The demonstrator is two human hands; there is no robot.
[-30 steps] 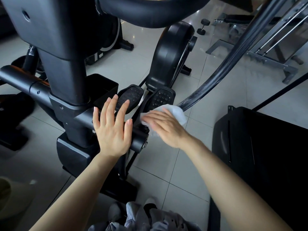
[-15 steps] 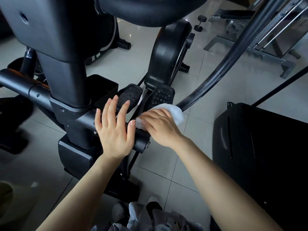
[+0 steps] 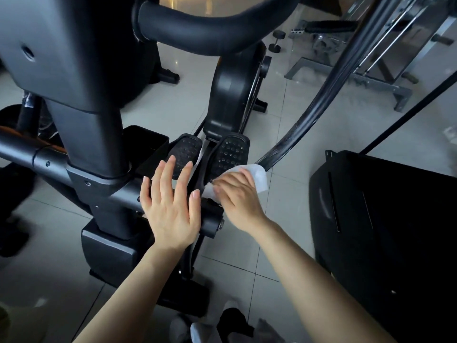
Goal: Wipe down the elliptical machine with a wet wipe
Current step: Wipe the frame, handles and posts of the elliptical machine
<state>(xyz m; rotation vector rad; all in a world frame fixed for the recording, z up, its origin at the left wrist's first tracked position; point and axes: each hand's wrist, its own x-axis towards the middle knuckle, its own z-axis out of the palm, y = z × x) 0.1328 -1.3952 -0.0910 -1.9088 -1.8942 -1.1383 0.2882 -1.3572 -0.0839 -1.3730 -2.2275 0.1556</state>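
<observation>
The right hand (image 3: 237, 199) is pressing a white wipe (image 3: 257, 177) against the elliptical (image 3: 94, 134) at centre frame, fingers curled over the cloth where the crossbar (image 3: 207, 219) is ending beside the pedals. The left hand (image 3: 170, 206) is lying spread and flat on that crossbar just left of the wipe, holding nothing. Judging by where the wipe is sitting, the cleaning is going on at the low frame; nothing is showing which parts are already clean, so the column, the handlebar (image 3: 210, 30) at the top and the pedals are probably remaining to be done. Counted: one wipe, two hands, two studded pedals, the left pedal (image 3: 185, 154) and the right pedal (image 3: 230, 152), one dumbbell (image 3: 277, 40) on the floor at upper right.
</observation>
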